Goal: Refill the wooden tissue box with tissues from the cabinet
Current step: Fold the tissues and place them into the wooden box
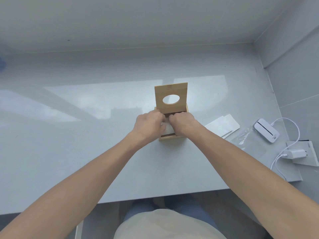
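Note:
A small wooden tissue box (168, 138) stands on the grey counter (86, 118), its hinged lid (170, 98) with an oval hole raised upright at the back. My left hand (149, 125) and my right hand (183, 124) are both down in the box opening, fingers curled on a white pack of tissues (168, 129) that sits inside. Only a small strip of the tissues shows between my hands.
To the right of the box lie flat white sheets (224, 125), a clear plastic bag (248, 140), a white device (265, 130) with a cable, a white charger plug (295, 153) and a white box. A wall closes the back and right.

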